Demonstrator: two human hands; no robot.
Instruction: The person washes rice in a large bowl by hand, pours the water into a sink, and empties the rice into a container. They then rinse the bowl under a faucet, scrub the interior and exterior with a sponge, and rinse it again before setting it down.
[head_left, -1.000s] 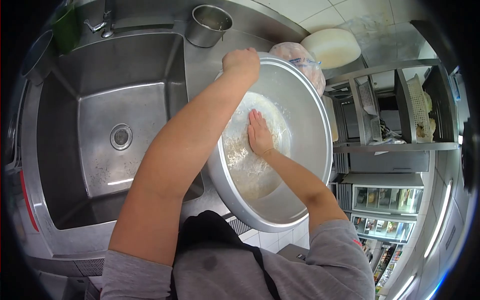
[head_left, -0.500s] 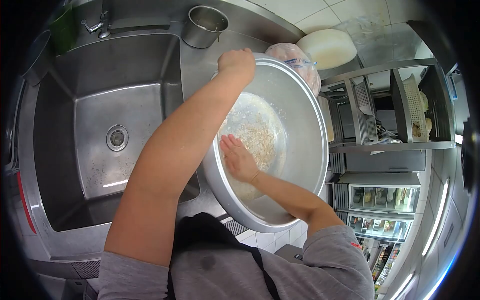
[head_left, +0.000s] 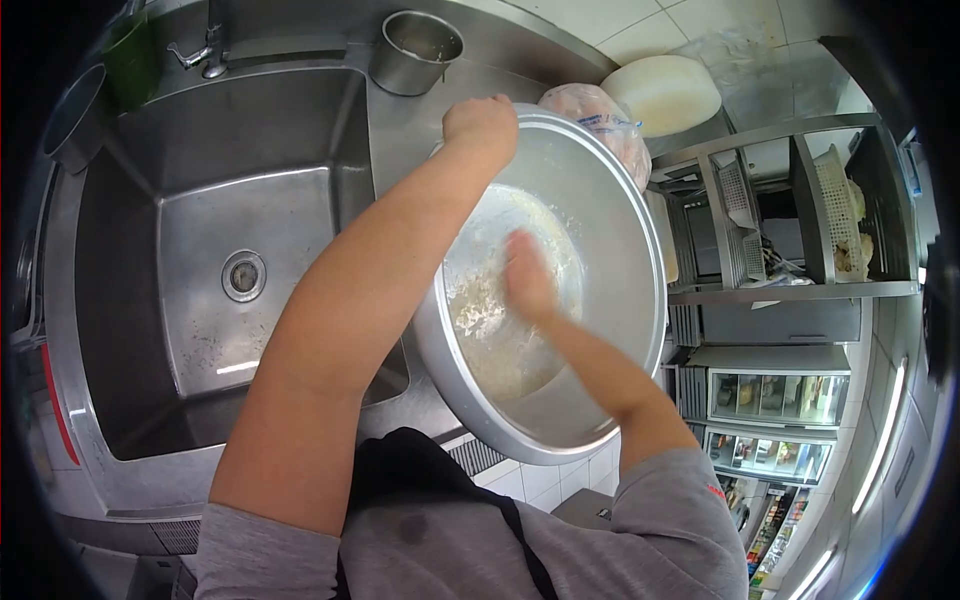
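Note:
A large silvery metal basin point(head_left: 625, 240) stands tilted to the right of the sink. At its far rim my left hand point(head_left: 482, 128) is closed over the edge, with the fingertips hidden beyond it. Inside lie pale, rice-like grains point(head_left: 478, 312) in cloudy liquid, mostly on the near left of the bottom. My right hand point(head_left: 530, 275) reaches into the basin, just over the grains, blurred by motion. Its outline is long and flat, fingers stretched out, with nothing held in it.
A deep steel sink point(head_left: 225, 215) with a tap point(head_left: 212, 55) lies to the left. Behind the basin stand a steel pot point(head_left: 415, 65), a plastic bag of pale pink contents point(head_left: 590, 110) and a round whitish block point(head_left: 665, 95). Metal shelving point(head_left: 790, 295) is on the right.
My right hand has swept away from the near left side toward the middle of the basin. Grains now gather on the near left. My left hand keeps its place on the rim.

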